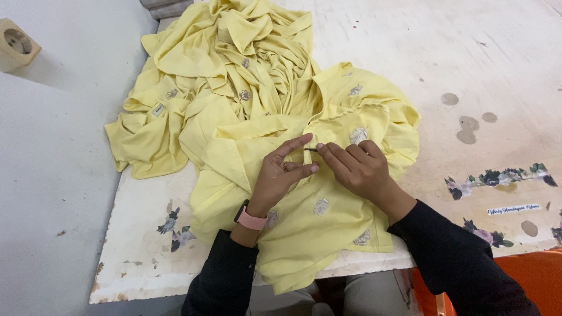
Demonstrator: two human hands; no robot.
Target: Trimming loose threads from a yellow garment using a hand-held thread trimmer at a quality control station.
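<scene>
My right hand is pinching a thin dark needle-like tool between closed fingertips at frame centre, while my left hand, index finger stretched out, is pressing on the yellow garment. The garment is lying bunched from centre to upper left on the worn white table.

The garment was pale yellow with small grey floral motifs; the table was off-white with floral decals.
</scene>
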